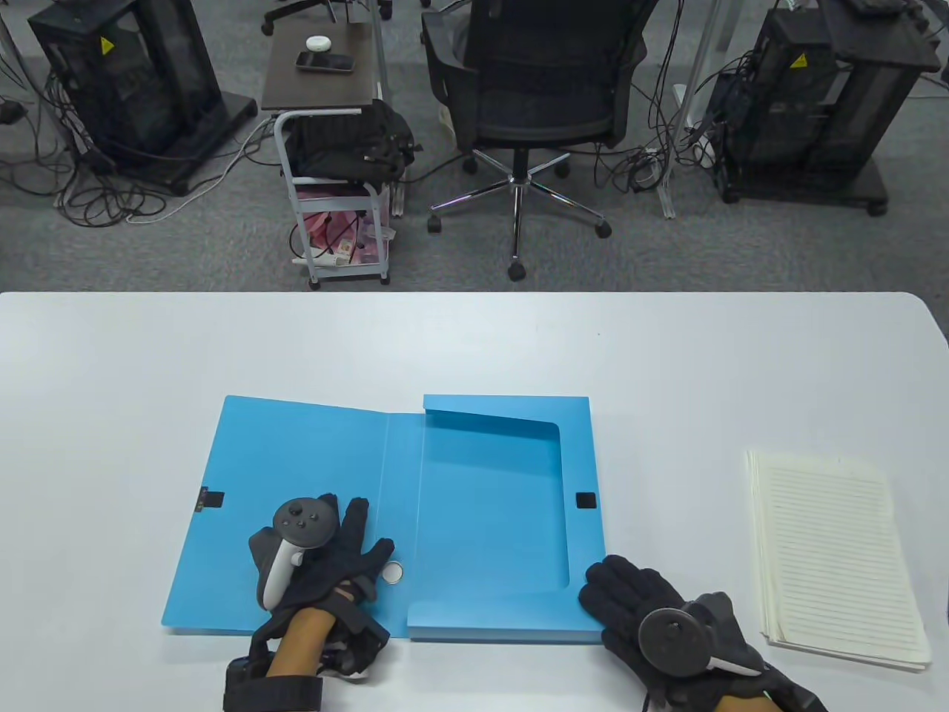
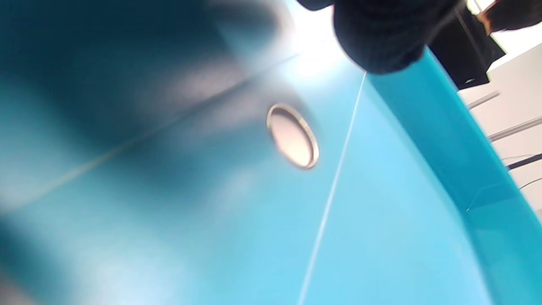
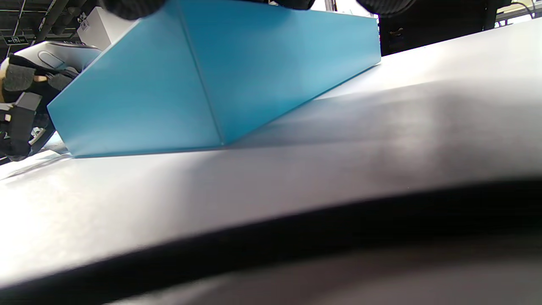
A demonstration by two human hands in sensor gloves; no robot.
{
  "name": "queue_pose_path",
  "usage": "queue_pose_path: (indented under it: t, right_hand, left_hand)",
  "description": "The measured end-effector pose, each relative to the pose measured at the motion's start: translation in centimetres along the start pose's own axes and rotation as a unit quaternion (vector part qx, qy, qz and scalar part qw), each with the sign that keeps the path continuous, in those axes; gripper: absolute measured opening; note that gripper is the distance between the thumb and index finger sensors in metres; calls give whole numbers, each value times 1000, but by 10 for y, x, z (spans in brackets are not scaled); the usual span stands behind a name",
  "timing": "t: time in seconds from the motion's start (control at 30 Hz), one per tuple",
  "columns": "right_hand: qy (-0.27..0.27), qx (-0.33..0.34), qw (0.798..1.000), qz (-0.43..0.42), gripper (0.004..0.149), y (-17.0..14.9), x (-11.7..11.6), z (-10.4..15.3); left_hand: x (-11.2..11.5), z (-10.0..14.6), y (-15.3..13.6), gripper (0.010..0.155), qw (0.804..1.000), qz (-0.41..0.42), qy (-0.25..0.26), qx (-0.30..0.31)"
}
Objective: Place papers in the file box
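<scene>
A blue file box (image 1: 489, 512) lies open on the white table, its lid (image 1: 282, 475) flat to the left and its tray on the right. My left hand (image 1: 337, 552) rests flat on the lid with fingers spread, next to the round finger hole (image 1: 394, 572), which also shows in the left wrist view (image 2: 292, 136). My right hand (image 1: 630, 593) rests open on the box's near right corner; the right wrist view shows that corner (image 3: 203, 80) with fingertips (image 3: 131, 6) on its top edge. A stack of lined papers (image 1: 834, 556) lies to the right of the box, apart from both hands.
The table's far edge (image 1: 474, 294) runs across the middle of the table view. Beyond it stand an office chair (image 1: 541, 111), a small cart (image 1: 334, 148) and two black equipment racks (image 1: 126, 81) on the carpet.
</scene>
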State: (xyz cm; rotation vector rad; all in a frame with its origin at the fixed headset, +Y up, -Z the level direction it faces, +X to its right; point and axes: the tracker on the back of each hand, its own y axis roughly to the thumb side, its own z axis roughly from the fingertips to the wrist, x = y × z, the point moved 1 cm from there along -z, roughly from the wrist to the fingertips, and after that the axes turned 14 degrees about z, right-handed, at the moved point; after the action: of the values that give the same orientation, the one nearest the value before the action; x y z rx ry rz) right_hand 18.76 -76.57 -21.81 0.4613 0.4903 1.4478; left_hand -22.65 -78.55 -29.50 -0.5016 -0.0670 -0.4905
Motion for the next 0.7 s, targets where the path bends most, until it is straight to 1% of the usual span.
queue_pose_path:
  t: [0.07,0.1,0.13,0.17,0.2,0.27,0.3,0.33,0.4,0.5,0.6,0.67,0.7]
  right_hand:
    - [0,1,1000,-1,53,0,0,0]
    - [-1,1,1000,-2,54,0,0,0]
    - [-1,0,1000,-1,54,0,0,0]
    - [-1,0,1000,-1,54,0,0,0]
    - [-1,1,1000,0,54,0,0,0]
    - [-2,1,1000,-1,53,0,0,0]
    - [-2,2,1000,-1,53,0,0,0]
    - [-2,3,1000,0,53,0,0,0]
    - [-2,3,1000,1,53,0,0,0]
    - [-2,4,1000,4,53,0,0,0]
    - [-3,4,1000,6,53,1,0,0]
    - [2,6,1000,0,54,1,1,1]
    - [13,9,1000,-11,55,2,3,2]
  left_hand:
    - [-4,5,4,85,999,28,13,30]
    - [-6,10,7,87,997,53,29,57]
    - [-8,14,12,88,992,80,42,83]
    - [-9,18,15,90,989,95,44,102]
    - [-10,23,21,91,984,112,46,133]
    - [-7,32,30,91,973,139,36,181]
    - [-4,38,38,91,964,152,19,216]
    - [-1,43,45,91,958,150,9,245]
    - [5,50,52,93,952,128,6,279]
    - [23,59,61,97,938,115,-32,326]
    - [39,63,67,98,934,91,-66,339]
    - [46,63,69,98,935,75,-73,339]
    - [48,63,69,98,935,69,-78,339]
